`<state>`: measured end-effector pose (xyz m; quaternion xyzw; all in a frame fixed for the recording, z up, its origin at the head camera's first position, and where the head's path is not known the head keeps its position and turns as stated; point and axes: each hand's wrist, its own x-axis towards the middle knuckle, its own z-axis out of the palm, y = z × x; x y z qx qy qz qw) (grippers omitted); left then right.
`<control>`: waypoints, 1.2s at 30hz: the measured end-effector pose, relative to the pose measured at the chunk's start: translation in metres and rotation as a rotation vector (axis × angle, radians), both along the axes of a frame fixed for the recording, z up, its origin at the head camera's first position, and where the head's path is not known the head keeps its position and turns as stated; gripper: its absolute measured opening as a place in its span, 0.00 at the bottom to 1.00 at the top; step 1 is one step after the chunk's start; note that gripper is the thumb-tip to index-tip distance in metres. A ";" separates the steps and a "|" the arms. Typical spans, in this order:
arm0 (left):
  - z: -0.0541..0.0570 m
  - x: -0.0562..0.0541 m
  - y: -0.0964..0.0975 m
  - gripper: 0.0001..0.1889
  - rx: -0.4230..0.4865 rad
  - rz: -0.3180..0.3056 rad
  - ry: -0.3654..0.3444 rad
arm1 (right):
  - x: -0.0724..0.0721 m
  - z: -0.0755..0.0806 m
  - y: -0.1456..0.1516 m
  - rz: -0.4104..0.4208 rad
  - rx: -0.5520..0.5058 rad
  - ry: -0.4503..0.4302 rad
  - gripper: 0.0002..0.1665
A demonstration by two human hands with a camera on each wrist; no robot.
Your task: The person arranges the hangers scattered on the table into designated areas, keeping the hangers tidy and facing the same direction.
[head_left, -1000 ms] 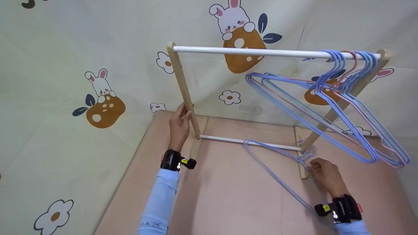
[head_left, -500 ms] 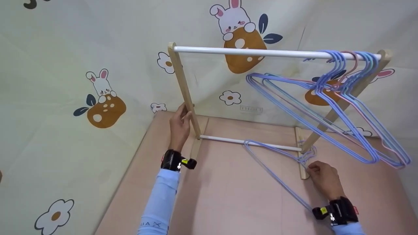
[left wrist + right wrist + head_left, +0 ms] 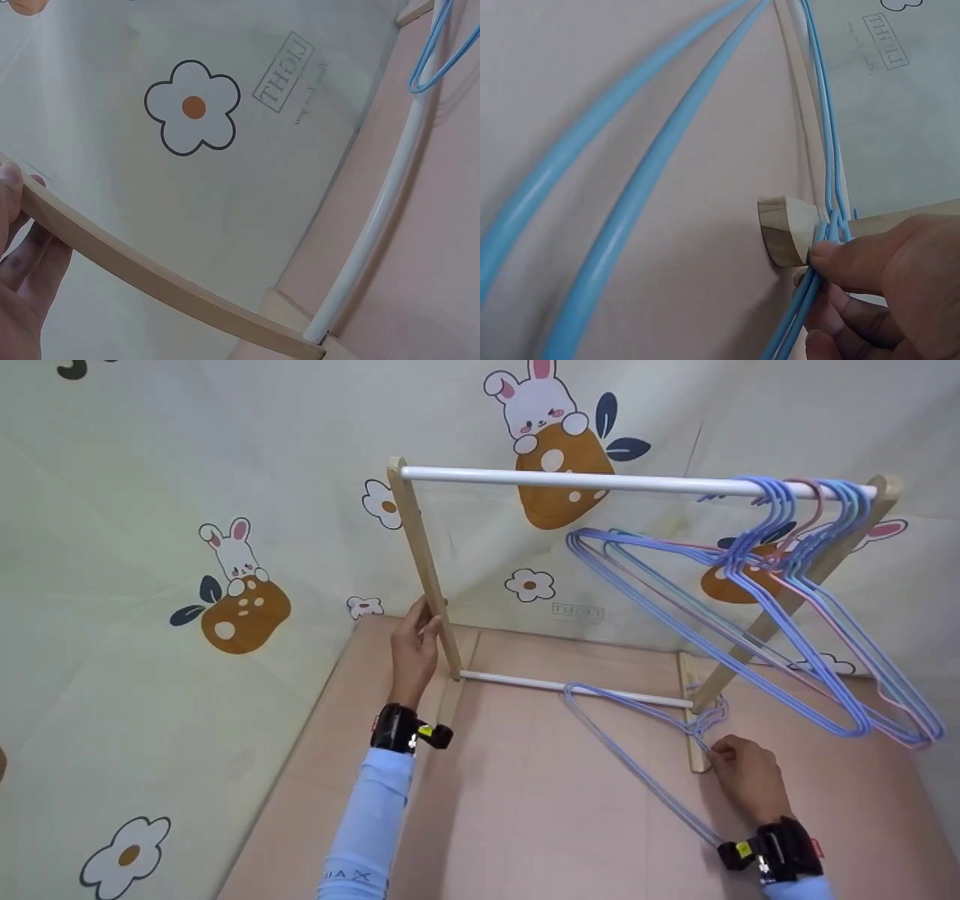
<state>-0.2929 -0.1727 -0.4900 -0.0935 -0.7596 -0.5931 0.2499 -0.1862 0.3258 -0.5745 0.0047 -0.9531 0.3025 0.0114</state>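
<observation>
The left hand point(image 3: 414, 656), left of centre in the head view, is clamped on a wooden post point(image 3: 418, 540) of a clothes rack, its thumb on one side of the wood and its fingers on the other. The right hand point(image 3: 750, 780), at the lower right, pinches blue hangers point(image 3: 639, 187) between thumb and finger along their wire. These hangers spread from the lower centre of the head view toward the right hand, their hooks just beside the base of the rack's other post point(image 3: 718, 682) and one corner crossing the white lower bar point(image 3: 517, 681). The near post's foot point(image 3: 448, 706) shows below the left hand; the other foot point(image 3: 700, 757) is just beside the right fingertips. Along the top of the rack runs a white upper bar point(image 3: 570, 478), and at its right end, upper right of the frame, hang more hangers point(image 3: 784, 502) in blue, pink and blue-green, bunched close together. The rack stands on a pink mat point(image 3: 555, 795), before a pale backdrop point(image 3: 300, 450) printed with rabbits, flowers and brown shapes. Each wrist wears a black camera strap point(image 3: 394, 727), with light blue sleeves point(image 3: 371, 802) below, toward the bottom edge.
</observation>
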 end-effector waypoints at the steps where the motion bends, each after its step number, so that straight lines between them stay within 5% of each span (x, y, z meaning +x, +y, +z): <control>1: 0.000 0.000 0.000 0.23 0.000 -0.001 -0.002 | 0.000 0.000 0.000 -0.001 0.001 -0.004 0.06; 16: -0.001 -0.002 0.006 0.23 -0.013 0.007 -0.012 | 0.005 0.005 0.004 -0.041 -0.013 -0.029 0.07; 29: -0.001 -0.002 0.004 0.24 0.013 0.011 -0.032 | 0.006 0.007 0.007 -0.035 -0.031 0.089 0.09; 36: 0.001 -0.001 0.001 0.23 -0.008 0.026 -0.041 | 0.006 0.012 0.007 -0.040 -0.043 0.080 0.10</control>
